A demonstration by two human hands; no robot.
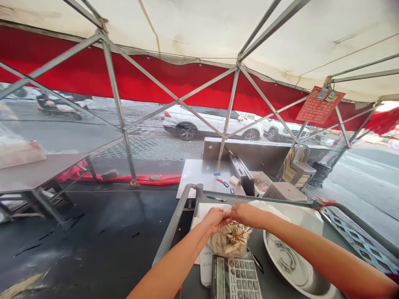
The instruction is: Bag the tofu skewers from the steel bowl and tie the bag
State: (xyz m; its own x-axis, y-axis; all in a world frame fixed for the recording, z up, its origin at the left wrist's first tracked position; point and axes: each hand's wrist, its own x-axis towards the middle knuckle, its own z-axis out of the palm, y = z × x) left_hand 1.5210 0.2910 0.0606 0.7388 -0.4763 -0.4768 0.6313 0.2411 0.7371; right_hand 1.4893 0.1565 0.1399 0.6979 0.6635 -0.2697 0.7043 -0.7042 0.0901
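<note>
My left hand [215,220] and my right hand [246,215] meet above a clear plastic bag [229,241] of pale pieces on thin brown sticks. Both hands are closed, with fingers pinched near the bag's top; exactly what lies between the fingertips is too small to make out. The bag rests on a grey cart top [252,245], just behind a large calculator [238,279]. Right of the bag sits a round metal basin [291,263]. A black pen [256,262] lies between them.
Beyond the cart stands a white table [199,176] with a red cutter [222,182]. Stacked stools [301,168] are at the right back, and a low table [40,170] is at the left. A metal frame [114,91] holds a red-edged canopy; white cars are outside.
</note>
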